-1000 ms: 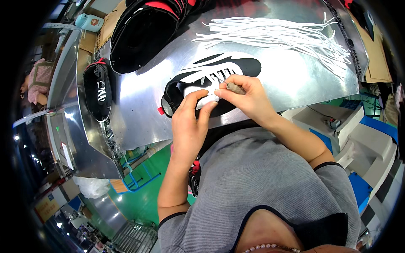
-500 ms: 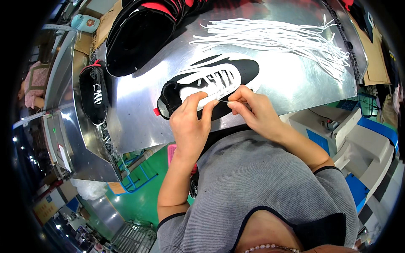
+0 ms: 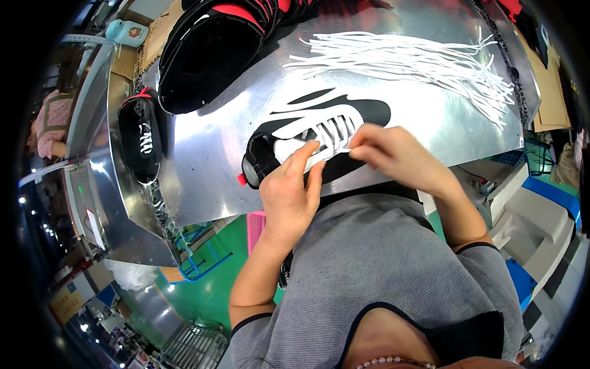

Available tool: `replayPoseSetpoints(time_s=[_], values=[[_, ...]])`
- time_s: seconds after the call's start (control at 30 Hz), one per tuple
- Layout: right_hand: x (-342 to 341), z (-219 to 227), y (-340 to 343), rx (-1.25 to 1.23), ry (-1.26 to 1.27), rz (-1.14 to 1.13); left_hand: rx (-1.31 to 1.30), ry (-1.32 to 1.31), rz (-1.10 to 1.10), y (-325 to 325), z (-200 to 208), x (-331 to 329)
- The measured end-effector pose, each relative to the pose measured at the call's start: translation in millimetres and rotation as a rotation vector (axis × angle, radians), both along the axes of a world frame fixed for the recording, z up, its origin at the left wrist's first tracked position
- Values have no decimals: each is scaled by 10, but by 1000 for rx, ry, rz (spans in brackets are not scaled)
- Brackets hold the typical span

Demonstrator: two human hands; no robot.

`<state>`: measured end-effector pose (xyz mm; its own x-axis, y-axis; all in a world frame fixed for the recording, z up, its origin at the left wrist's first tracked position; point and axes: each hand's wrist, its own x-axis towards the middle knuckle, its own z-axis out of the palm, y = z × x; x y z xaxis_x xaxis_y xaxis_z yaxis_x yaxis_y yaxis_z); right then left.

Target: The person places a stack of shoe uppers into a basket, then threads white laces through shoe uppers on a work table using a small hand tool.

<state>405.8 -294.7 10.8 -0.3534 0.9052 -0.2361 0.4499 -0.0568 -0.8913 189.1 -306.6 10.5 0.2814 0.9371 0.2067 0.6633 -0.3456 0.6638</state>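
Note:
A black and white sneaker lies on its sole on the metal table, toe to the right, with a red tab at its heel. White shoelace crosses its upper in several rows. At the sneaker's near edge my left hand is closed, thumb and index finger pinching the white eyelet strip beside the tongue. My right hand, just right of it, has its fingertips pressed together on a stretch of lace pulled out from the near eyelets. The lace's tip is hidden by the fingers.
Many loose white shoelaces lie spread at the far right of the metal table. Stacked black and red shoe uppers stand at the far left. A laced black shoe rests near the table's left edge.
My right hand has moved right and slightly up, drawing lace away from my left hand. The sneaker has shifted a little to the right and nearer, my left hand with it.

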Motion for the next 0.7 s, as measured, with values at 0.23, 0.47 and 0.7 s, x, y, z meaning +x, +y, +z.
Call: replayPoseSetpoints(time_s=[0.23,0.47,0.7], values=[[-141,-456,315,381,147,-438,-283,249,-166,28,227,51],[-115,-431,308,325,206,-504,371,148,-52,-281,-41,-184],[-421,-347,377,125,306,-309,-584,-1189,504,-788,-402,-431]])
